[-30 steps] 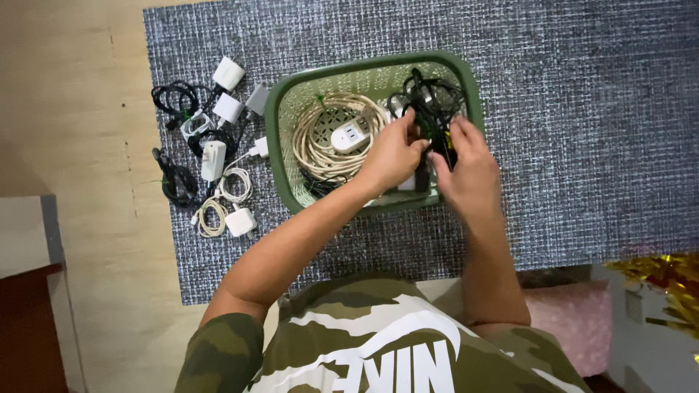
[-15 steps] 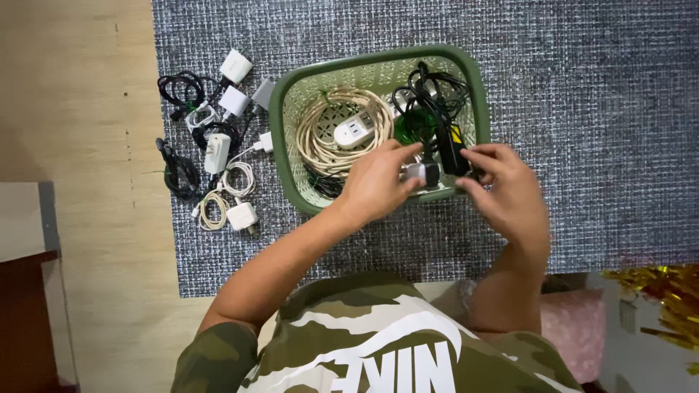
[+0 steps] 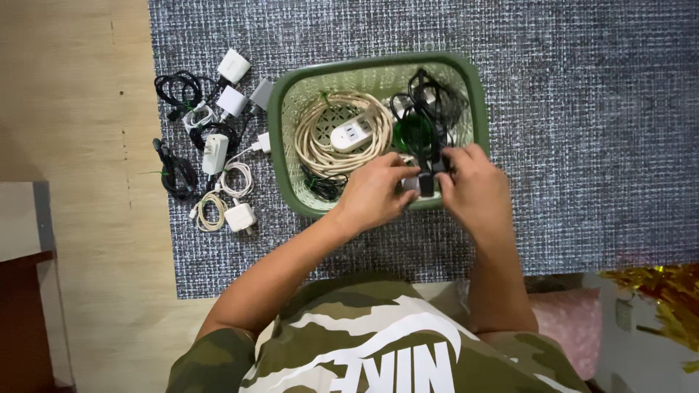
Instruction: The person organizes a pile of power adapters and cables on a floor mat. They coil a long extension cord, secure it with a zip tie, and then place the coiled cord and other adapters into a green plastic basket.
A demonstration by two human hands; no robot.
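Pinched between both hands, a black adapter [image 3: 427, 182] sits at the green basket's [image 3: 280, 156] near rim; left hand [image 3: 375, 193] and right hand [image 3: 473, 191] curl inward, fingertips meeting, black cables [image 3: 426, 109] just beyond.

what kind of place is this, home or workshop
Most likely a home room: a grey woven mat lies on a wooden floor, with a green plastic basket of cables and small phone chargers beside it.

Both hands [image 3: 429, 191] hide the black plug's [image 3: 427, 183] body & basket's [image 3: 280, 109] near rim; grip unclear.
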